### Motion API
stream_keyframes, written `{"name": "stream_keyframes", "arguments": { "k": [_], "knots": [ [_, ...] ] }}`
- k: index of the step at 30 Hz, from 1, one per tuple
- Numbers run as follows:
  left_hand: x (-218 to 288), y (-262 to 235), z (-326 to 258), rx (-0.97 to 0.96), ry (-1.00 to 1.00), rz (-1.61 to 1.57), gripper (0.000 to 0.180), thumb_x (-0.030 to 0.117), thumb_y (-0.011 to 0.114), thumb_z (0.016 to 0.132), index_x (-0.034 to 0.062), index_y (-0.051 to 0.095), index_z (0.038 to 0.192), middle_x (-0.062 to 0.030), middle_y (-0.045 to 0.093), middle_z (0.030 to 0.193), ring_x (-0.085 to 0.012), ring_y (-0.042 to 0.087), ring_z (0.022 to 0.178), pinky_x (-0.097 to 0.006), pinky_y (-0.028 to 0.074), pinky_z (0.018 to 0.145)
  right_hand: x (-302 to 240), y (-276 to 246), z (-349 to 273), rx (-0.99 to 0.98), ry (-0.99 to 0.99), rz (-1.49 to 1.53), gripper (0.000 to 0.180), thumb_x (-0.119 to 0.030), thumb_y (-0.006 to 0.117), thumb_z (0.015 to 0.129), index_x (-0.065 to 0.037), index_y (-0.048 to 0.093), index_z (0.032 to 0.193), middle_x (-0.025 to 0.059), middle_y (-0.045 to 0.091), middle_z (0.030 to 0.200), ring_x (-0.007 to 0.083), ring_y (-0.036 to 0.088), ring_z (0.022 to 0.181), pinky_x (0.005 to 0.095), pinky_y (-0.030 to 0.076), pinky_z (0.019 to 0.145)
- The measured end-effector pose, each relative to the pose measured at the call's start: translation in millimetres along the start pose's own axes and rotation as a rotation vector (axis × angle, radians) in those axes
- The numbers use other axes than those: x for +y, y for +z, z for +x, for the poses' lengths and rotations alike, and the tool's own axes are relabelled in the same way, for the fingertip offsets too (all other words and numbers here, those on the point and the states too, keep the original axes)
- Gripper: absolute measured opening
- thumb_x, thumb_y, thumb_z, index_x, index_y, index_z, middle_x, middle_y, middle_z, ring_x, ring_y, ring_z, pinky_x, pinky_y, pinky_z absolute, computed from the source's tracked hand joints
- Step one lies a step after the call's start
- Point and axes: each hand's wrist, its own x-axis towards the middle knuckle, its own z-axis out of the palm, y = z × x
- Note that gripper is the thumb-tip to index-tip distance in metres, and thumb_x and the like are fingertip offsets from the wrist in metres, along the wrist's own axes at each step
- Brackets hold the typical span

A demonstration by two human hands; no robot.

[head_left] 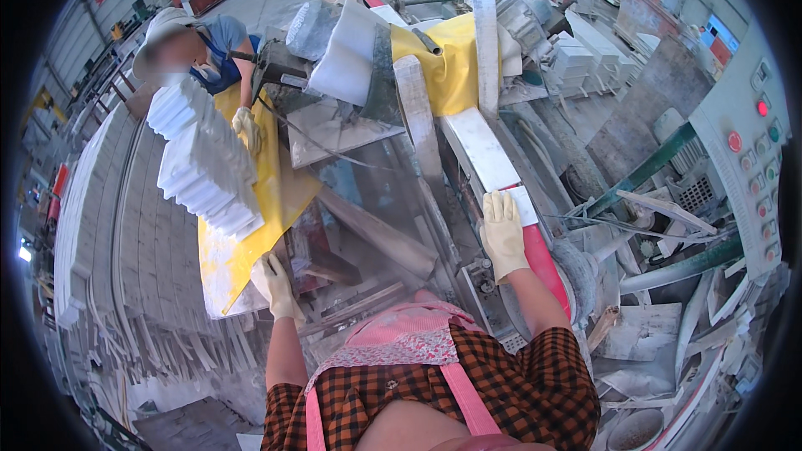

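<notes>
My right hand (503,238), in a cream glove, lies flat with its fingers stretched over a small white stone tile (524,205) on a red conveyor belt (541,263). A longer white slab (480,148) lies just beyond that tile, in line with it. My left hand (274,286), gloved alike, rests at the near edge of a stand covered by a yellow sheet (284,200). Its fingers look stretched along that edge, with nothing seen in them. Next to it on the sheet stands a leaning row of white stone tiles (203,159).
A co-worker (219,54) in a hat stands at far left, one gloved hand (248,128) against the tile row. A control panel (748,159) with buttons rises at right. Another yellow sheet (451,63) drapes over the machine. Stacked strips (117,209) line the left; broken offcuts (643,334) lie right.
</notes>
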Motion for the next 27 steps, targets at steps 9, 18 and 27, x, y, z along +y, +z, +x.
{"name": "stream_keyframes", "arguments": {
  "k": [9,18,27],
  "knots": [
    [4,-5,2,-0.018,-0.014,-0.007,0.023,0.018,0.061,0.101,0.0004,0.074,0.097,-0.0213,0.073,0.094,-0.0398,0.068,0.09,-0.049,0.05,0.084,0,-2,-4,-0.015,0.025,0.051,0.076,-0.026,0.066,0.089,0.001,0.039,0.155,0.0211,0.039,0.161,0.0408,0.032,0.151,0.0492,0.023,0.128],
    [3,-4,1,-0.014,-0.019,-0.017,0.022,0.017,0.06,0.101,0.0,0.073,0.097,-0.0211,0.072,0.094,-0.0399,0.067,0.09,-0.049,0.049,0.084,-1,-26,-8,-0.069,0.051,0.17,0.071,-0.024,0.065,0.092,0.001,0.039,0.154,0.0206,0.04,0.16,0.0405,0.032,0.151,0.0495,0.023,0.127],
    [5,-3,1,0.032,0.006,0.003,0.021,0.017,0.062,0.1,-0.0007,0.073,0.095,-0.0216,0.073,0.09,-0.0391,0.069,0.087,-0.048,0.051,0.082,1,-23,-16,-0.038,0.04,0.182,0.072,-0.026,0.065,0.093,0.003,0.038,0.153,0.0223,0.041,0.159,0.0418,0.032,0.15,0.0502,0.022,0.127]
  ]
}}
